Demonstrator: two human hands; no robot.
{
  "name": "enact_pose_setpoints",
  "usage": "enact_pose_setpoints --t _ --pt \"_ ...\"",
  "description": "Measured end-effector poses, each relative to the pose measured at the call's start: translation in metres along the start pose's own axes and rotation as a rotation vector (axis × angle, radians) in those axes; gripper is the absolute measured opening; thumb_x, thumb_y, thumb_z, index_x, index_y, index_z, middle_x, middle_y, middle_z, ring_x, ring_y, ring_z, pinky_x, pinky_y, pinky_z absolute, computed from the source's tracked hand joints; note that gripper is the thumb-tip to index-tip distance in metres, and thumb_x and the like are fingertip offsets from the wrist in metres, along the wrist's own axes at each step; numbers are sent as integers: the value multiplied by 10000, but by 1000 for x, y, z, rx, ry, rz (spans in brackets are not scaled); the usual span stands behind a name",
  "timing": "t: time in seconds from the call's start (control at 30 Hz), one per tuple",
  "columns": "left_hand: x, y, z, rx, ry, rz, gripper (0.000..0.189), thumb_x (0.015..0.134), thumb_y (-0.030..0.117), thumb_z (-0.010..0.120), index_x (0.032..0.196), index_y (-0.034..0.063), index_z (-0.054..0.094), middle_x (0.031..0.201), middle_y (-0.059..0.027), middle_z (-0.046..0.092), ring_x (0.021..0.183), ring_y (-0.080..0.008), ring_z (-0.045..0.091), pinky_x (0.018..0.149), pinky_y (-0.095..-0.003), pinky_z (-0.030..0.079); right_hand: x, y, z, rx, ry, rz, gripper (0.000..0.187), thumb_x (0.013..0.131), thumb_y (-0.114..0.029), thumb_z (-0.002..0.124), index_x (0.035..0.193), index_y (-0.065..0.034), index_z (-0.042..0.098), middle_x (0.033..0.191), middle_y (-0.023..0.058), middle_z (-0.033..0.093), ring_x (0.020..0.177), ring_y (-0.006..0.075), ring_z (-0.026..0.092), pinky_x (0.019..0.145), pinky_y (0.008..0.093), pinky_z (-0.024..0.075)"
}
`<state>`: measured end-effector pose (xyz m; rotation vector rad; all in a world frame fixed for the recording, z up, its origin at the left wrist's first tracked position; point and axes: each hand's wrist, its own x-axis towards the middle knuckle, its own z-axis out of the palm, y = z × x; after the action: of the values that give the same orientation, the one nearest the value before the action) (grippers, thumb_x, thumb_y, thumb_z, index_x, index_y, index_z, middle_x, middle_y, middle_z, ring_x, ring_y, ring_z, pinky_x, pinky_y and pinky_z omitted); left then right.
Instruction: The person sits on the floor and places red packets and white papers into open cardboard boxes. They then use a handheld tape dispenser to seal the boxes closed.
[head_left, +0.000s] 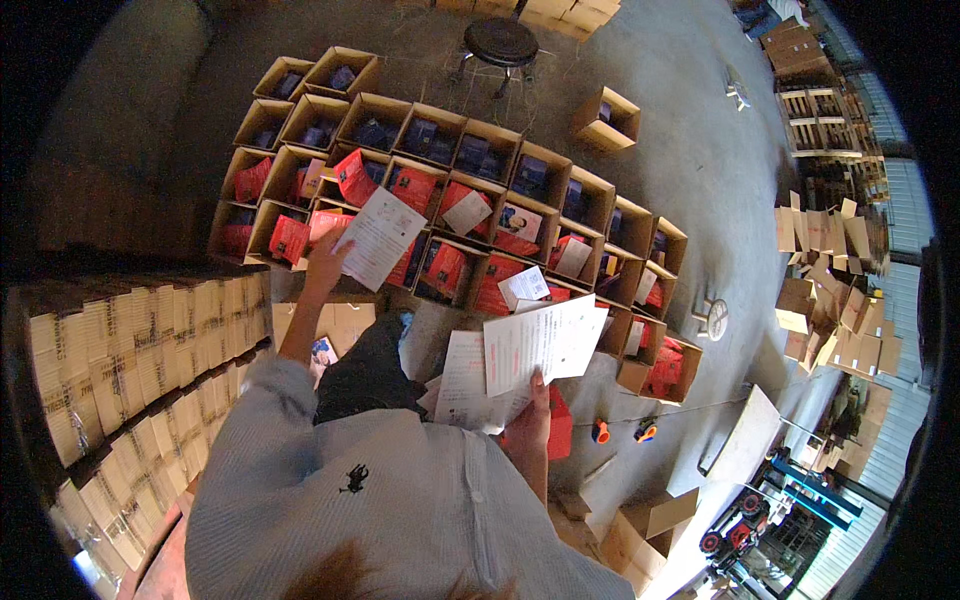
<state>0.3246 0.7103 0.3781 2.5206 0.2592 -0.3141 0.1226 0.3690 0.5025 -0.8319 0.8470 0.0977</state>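
My left hand (324, 262) grips the edge of a white printed sheet (384, 240), held over the near rows of open cardboard cartons (469, 289). My right hand (531, 412) holds a fanned stack of white printed sheets (517, 367) in front of my body, the thumb on top. Red printed packets (288, 238) fill many nearer cartons, some with a white sheet (466, 213) on top. Dark blue packs (373, 133) lie deeper in the far-row cartons. A small white slip (525, 285) shows just beyond the stack. Beside my right wrist is a red object (558, 427), partly hidden.
Stacked closed cardboard boxes (150, 337) line the left side. Beyond the cartons stand a black round stool (501, 41) and a separate open carton (609, 120). Tape dispensers (601, 432) and a white-topped stool (718, 319) are at right. Wooden pallets (817, 124) and a person (780, 13) are farther off.
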Motion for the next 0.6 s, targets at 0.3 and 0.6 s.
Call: enact_pose_setpoints --t 0.3,0.6 --pt "-105 153 -39 -933 -305 367 347 886 175 691 1181 46 562 930 -88 602 851 -177 595 774 -288 493 19 36 32 116 -52 -29 644 912 -355 643 1422 -91 352 1344 99 504 1212 291 503 1020 477 426" --pt "-118 165 -90 -746 -391 407 300 838 86 693 1118 48 593 945 -103 636 891 -248 646 762 -339 516 11 34 56 4 -105 -83 732 893 -498 607 1439 -86 347 1372 93 501 1247 289 492 1040 463 409"
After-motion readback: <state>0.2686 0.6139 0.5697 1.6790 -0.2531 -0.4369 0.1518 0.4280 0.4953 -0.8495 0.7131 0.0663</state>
